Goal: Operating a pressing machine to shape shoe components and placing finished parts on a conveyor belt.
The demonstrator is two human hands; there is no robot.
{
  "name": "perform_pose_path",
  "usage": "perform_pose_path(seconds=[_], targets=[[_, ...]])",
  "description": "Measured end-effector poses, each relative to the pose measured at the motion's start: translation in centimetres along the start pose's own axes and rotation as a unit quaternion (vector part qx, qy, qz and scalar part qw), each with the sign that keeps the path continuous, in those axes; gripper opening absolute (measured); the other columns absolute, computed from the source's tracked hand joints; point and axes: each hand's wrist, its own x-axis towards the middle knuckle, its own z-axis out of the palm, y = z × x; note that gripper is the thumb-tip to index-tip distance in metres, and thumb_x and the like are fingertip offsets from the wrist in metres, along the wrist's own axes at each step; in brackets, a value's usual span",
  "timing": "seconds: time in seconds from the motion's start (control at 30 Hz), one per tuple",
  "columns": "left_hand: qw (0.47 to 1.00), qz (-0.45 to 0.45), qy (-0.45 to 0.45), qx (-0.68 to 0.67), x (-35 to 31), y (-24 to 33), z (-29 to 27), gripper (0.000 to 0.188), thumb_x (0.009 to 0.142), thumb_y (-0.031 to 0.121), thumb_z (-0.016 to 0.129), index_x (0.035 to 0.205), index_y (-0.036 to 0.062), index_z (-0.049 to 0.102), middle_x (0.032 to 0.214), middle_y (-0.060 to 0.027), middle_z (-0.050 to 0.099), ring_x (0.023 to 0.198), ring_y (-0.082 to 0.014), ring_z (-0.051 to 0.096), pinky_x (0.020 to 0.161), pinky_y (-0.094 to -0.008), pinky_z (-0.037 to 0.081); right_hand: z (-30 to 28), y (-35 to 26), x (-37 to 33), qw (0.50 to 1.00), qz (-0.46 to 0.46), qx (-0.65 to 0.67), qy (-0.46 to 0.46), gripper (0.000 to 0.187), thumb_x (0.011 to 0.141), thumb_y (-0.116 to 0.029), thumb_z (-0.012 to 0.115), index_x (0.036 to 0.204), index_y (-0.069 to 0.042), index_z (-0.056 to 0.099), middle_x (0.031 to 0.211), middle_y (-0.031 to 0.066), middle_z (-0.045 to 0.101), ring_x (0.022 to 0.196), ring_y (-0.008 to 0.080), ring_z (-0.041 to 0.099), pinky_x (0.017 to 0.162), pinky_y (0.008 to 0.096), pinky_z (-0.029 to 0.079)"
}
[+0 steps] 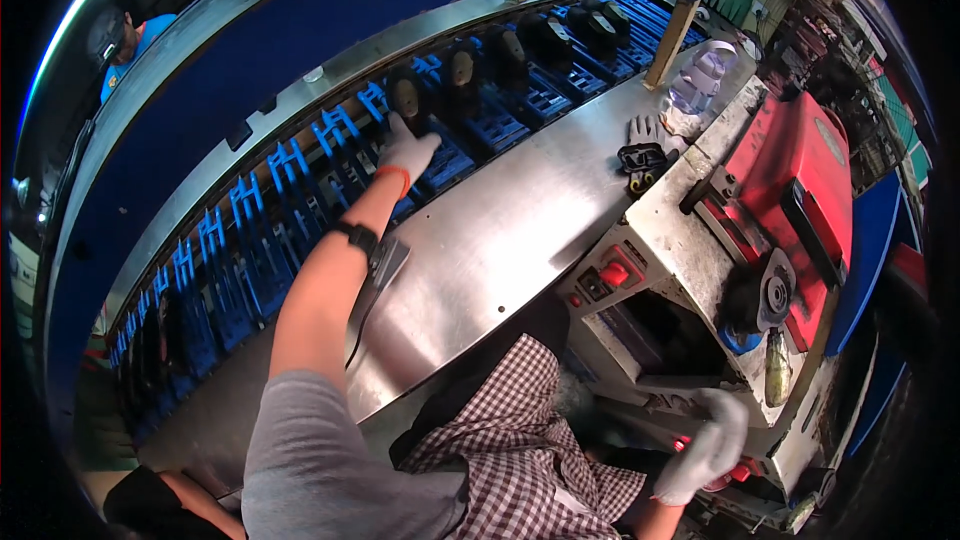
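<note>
My left hand [408,152], in a white glove, reaches over the blue slatted conveyor [345,140]. One finger stretches up to the lower end of a dark, shoe-like piece [404,98] with a brown oval face, and the thumb stands apart to the right. Whether the finger presses on the piece or only meets it, I cannot make out. Low on the right, my right hand [715,445], also gloved in white, is smeared by motion beside the machine's lower side. Red knobs [742,470] are close to it. Its fingers do not show clearly.
A steel worktop [480,230] borders the conveyor. More dark shoe-like pieces [503,45] line the belt. At right stands a machine with a red cover [800,165] and a red switch [620,270]. A spare glove [648,135] and a clear plastic container [697,80] lie nearby. Another person [125,45] is beyond.
</note>
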Motion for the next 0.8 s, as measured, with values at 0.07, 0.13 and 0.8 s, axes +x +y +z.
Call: perform_pose_path(seconds=[0.07, 0.13, 0.8], targets=[[0.991, 0.009, -0.135, -0.017, -4.0, 0.4, -1.2, 0.102, 0.087, 0.051, 0.066, 0.163, 0.0001, 0.02, 0.154, -0.0324, 0.045, 0.144, -0.0423, 0.046, 0.12, -0.0425, 0.036, -1.3, 0.6, 1.1, 0.988, -0.047, -0.014, 0.148, 0.031, 0.105, -0.011, 0.046, 0.125, 0.006, 0.064, 0.122, 0.0158, 0.066, 0.108, 0.024, 0.062, 0.098, 0.0365, 0.049], [0.974, 0.083, -0.204, 0.061, -9.3, 1.5, -3.1, 0.095, 0.089, 0.051, 0.062, 0.161, 0.0011, 0.027, 0.157, -0.0302, 0.042, 0.146, -0.041, 0.043, 0.12, -0.0394, 0.036, -2.9, 1.9, 2.9, 0.967, -0.102, -0.13, 0.192, 0.031, 0.107, -0.008, 0.044, 0.129, 0.005, 0.063, 0.124, 0.0155, 0.066, 0.111, 0.0242, 0.062, 0.1, 0.0373, 0.048], [0.903, 0.41, -0.014, 0.129, -18.8, 2.0, 0.7, 0.034, 0.09, 0.022, 0.062, 0.12, 0.0065, 0.063, 0.131, -0.0184, 0.058, 0.131, -0.0411, 0.05, 0.115, -0.0541, 0.036, -3.3, 2.5, 8.3, 0.986, 0.005, -0.117, 0.116, 0.025, 0.103, -0.002, 0.053, 0.122, 0.007, 0.067, 0.116, 0.0146, 0.07, 0.109, 0.0227, 0.065, 0.099, 0.0354, 0.05]])
